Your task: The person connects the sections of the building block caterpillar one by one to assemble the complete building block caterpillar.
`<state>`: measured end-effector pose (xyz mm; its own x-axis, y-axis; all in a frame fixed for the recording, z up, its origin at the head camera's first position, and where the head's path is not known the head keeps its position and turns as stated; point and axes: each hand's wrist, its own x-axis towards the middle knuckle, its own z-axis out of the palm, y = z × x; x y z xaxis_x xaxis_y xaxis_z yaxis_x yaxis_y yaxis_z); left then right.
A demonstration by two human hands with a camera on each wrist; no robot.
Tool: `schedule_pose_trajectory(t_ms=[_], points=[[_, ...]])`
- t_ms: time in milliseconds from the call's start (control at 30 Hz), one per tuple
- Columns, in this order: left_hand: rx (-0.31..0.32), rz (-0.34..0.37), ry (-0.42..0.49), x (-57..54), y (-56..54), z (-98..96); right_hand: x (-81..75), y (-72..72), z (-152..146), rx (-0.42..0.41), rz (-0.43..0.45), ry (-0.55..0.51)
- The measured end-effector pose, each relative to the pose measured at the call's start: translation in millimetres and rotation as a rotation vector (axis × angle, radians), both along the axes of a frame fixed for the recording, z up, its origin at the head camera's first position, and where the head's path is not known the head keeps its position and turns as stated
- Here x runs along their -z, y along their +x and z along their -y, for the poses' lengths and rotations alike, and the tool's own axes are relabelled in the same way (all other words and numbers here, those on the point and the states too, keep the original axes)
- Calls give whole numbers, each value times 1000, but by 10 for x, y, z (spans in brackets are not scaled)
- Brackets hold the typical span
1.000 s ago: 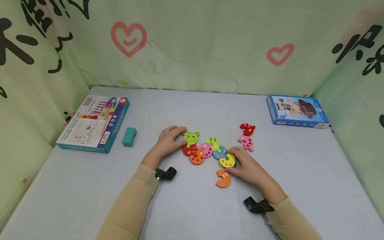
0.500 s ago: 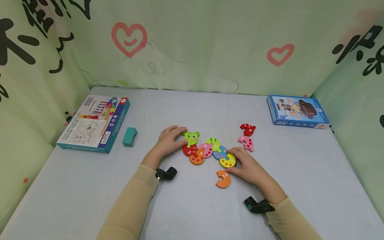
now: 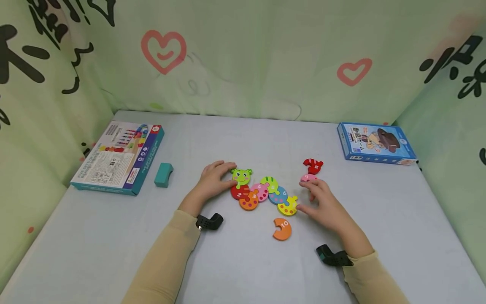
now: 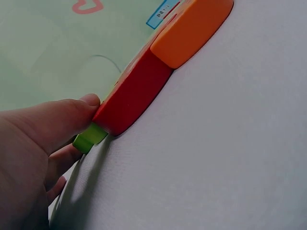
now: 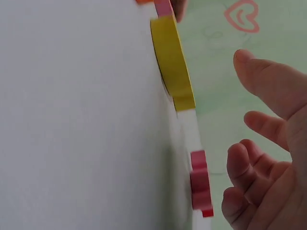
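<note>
A caterpillar number puzzle lies mid-table. At its left end the green smiling head piece [image 3: 241,177] is held by the left hand [image 3: 214,179], thumb on the near side and a finger at the far edge. From the head run the red 2 [image 3: 239,193], orange 3 [image 3: 248,202], pink 4 [image 3: 261,191], green [image 3: 268,184], blue 6 [image 3: 278,196] and yellow [image 3: 286,207] pieces. The right hand [image 3: 322,204], fingers spread and empty, is raised beyond the yellow piece. In the head view its fingertips overlap a loose pink piece [image 3: 308,177], mostly hidden.
A loose red piece [image 3: 314,165] lies behind the pink one; the orange 10 piece [image 3: 282,229] lies nearer the person. At left are a teal arched block [image 3: 163,175] and a flat box [image 3: 117,158]. A blue box [image 3: 376,142] stands at back right.
The right hand has let go of the yellow piece and moved right toward the loose pink piece. The left hand has stayed at the head piece.
</note>
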<state>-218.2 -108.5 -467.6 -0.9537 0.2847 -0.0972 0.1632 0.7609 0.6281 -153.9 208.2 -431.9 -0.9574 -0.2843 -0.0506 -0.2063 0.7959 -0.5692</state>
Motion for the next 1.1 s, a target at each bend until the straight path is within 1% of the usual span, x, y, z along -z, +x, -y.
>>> schedule_pose_trajectory(t_ms=[200,433,600,833,1000,1100], points=[[-9,7,-1,0,-2,-5,-36,-191,-228,101,-15,-21],[1,7,-4,11,-3,-19,-36,-366,-380,152,51,-39],[-2,3,-13,5,-2,-21,-20,-510,-421,148,48,-44],[-9,5,-10,-14,5,-9,45,-754,-470,104,42,-38],[-7,3,-5,-9,8,2,101,-837,-481,90,84,-26],[-4,-2,-5,-3,4,4,142,-860,-482,94,90,-24]])
